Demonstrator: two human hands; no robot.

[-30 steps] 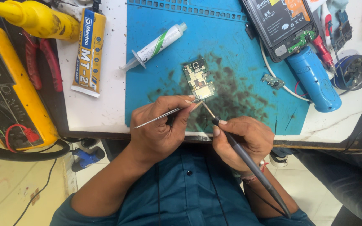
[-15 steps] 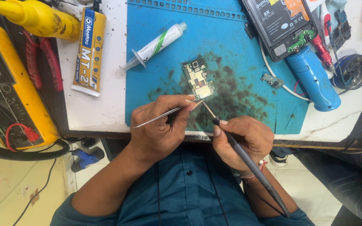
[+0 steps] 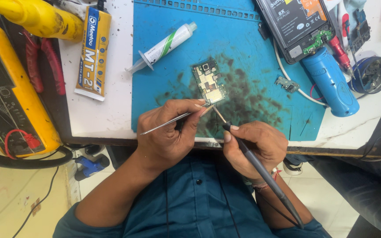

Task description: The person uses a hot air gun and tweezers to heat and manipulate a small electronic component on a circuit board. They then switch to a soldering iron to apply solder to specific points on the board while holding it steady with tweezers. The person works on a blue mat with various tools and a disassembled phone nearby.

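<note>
Left hand [image 3: 166, 134] pinches thin steel tweezers [image 3: 173, 120]; right hand [image 3: 256, 145] grips a slim dark soldering iron [image 3: 261, 169] like a pen. Both tips meet the near edge of a small rectangular circuit board [image 3: 209, 81], green with metal shields, lying flat just beyond the fingers on a stained blue mat [image 3: 243, 48]. Beyond it, a white syringe [image 3: 164, 46].

a teal button-up shirt with dark buttons, sleeves ending near the elbows; bare forearms; what looks like a red-and-white thread band on the right wrist.
</note>
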